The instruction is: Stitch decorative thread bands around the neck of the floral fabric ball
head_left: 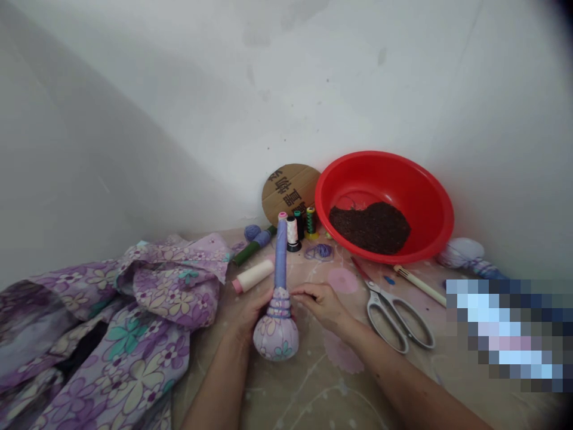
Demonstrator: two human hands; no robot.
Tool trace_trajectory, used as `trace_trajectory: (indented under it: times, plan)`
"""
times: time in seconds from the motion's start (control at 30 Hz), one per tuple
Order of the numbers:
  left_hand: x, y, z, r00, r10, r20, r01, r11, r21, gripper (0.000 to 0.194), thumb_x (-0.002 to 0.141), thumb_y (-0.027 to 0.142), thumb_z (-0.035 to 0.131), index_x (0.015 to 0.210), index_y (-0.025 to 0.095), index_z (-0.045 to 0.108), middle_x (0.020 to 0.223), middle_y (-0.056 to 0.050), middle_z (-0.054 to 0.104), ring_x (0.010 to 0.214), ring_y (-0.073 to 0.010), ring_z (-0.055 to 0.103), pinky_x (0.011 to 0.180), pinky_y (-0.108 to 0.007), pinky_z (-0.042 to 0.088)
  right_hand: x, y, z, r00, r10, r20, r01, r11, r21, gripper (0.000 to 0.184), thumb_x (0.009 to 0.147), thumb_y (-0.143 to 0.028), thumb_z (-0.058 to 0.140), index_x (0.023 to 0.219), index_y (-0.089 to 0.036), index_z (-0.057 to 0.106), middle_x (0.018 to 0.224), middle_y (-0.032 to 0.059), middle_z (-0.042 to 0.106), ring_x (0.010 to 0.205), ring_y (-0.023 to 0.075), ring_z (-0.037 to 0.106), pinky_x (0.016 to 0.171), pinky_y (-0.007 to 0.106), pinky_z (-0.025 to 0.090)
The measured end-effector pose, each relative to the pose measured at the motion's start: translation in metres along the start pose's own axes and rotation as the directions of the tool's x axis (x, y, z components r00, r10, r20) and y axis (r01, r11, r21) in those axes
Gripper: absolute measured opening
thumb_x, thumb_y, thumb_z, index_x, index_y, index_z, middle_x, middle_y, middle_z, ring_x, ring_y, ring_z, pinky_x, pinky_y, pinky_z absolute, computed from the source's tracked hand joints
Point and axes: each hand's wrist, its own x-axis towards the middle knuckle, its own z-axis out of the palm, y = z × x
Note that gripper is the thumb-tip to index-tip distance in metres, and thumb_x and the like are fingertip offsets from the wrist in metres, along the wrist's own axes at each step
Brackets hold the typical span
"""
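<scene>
A stuffed cloth ball of floral fabric (276,337) with a long purple wrapped handle (280,254) stands upright on the table. Purple thread is wound around its neck (279,306). My left hand (250,313) grips the neck from behind and the left. My right hand (321,304) pinches at the thread on the neck's right side, fingers closed.
A red basin (430,197) with dark filling (370,226) sits at the back right. Scissors (394,316), a stick (418,283), thread spools (293,233), a cream spool (253,276) and floral cloth (134,322) lie around. A round cardboard disc (289,191) leans on the wall.
</scene>
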Motion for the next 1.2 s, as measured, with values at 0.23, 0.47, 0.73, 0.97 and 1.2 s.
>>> trace_trajectory:
  times: [0.23,0.47,0.73,0.97,1.2]
  plan:
    - [0.001,0.000,-0.003,0.999,-0.028,0.020,0.028,1.000,0.014,0.017,0.073,0.033,0.064,0.076,0.016,0.064,0.069,-0.004,0.072,0.085,-0.0269,0.069,0.071,-0.037,0.054,-0.002,0.001,0.005,0.999,0.020,-0.035,-0.020,1.000,-0.009,0.020,0.080,-0.023,0.054,0.084,-0.019,0.072,0.077,0.0027,0.073,0.068,0.0157,0.066,0.064,0.024,0.049]
    - [0.001,-0.001,0.000,1.000,-0.025,-0.018,0.025,1.000,0.001,0.016,0.074,0.029,0.063,0.078,0.014,0.064,0.060,-0.004,0.069,0.078,-0.0265,0.069,0.070,-0.037,0.054,-0.002,-0.001,0.008,0.998,-0.015,-0.068,0.016,1.000,0.012,0.019,0.081,-0.025,0.052,0.078,-0.018,0.070,0.071,0.0022,0.071,0.063,0.0141,0.063,0.059,0.022,0.047]
    - [0.000,0.000,0.003,0.999,-0.053,0.004,0.053,0.999,0.001,0.018,0.074,0.028,0.065,0.081,0.012,0.062,0.063,-0.006,0.067,0.066,-0.0204,0.067,0.067,-0.033,0.053,-0.003,-0.002,0.009,0.997,0.024,-0.068,-0.024,1.000,-0.001,0.017,0.081,-0.029,0.054,0.074,-0.019,0.066,0.059,-0.0007,0.064,0.053,0.0118,0.056,0.051,0.020,0.043]
    - [0.001,-0.001,0.003,1.000,-0.025,-0.013,0.025,1.000,0.017,0.021,0.070,0.027,0.070,0.082,0.012,0.063,0.064,-0.006,0.068,0.069,-0.0209,0.067,0.069,-0.033,0.053,-0.003,0.001,0.012,0.997,0.040,-0.067,-0.042,0.999,-0.020,0.014,0.079,-0.026,0.054,0.072,-0.018,0.063,0.057,-0.0021,0.060,0.052,0.0107,0.053,0.051,0.020,0.040]
    - [-0.003,0.000,0.010,0.998,0.026,-0.058,-0.022,0.998,0.065,0.021,0.067,0.029,0.073,0.078,0.013,0.066,0.063,-0.005,0.067,0.070,-0.0221,0.066,0.065,-0.032,0.051,-0.003,-0.005,0.011,0.996,0.067,-0.060,-0.065,0.997,0.030,0.010,0.078,-0.023,0.054,0.071,-0.018,0.059,0.056,-0.0020,0.060,0.053,0.0113,0.054,0.050,0.020,0.040]
